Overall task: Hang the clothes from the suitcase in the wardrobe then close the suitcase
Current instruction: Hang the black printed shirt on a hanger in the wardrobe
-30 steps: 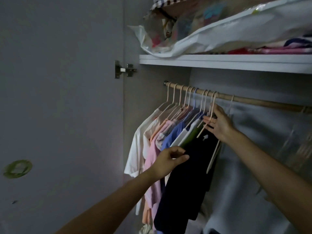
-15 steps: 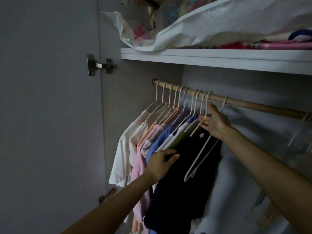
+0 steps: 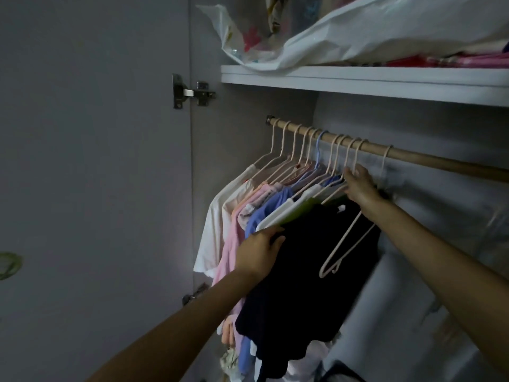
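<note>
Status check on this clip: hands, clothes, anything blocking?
Left hand grips dark garment. Right hand at hanger necks under rod. Bare hanger dangles across garment.

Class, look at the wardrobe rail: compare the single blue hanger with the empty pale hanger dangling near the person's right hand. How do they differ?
The blue hanger is hooked over the rail and carries a garment; the empty pale hanger carries nothing. The blue hanger hangs upright; the pale one dangles tilted below the right hand, its hook lowest. Both are thin hangers.

Your left hand [image 3: 259,252] and right hand [image 3: 359,186] are both bare, no rings or gloves showing, and your two forearms are uncovered as well, with no sleeve reaching into view
</note>
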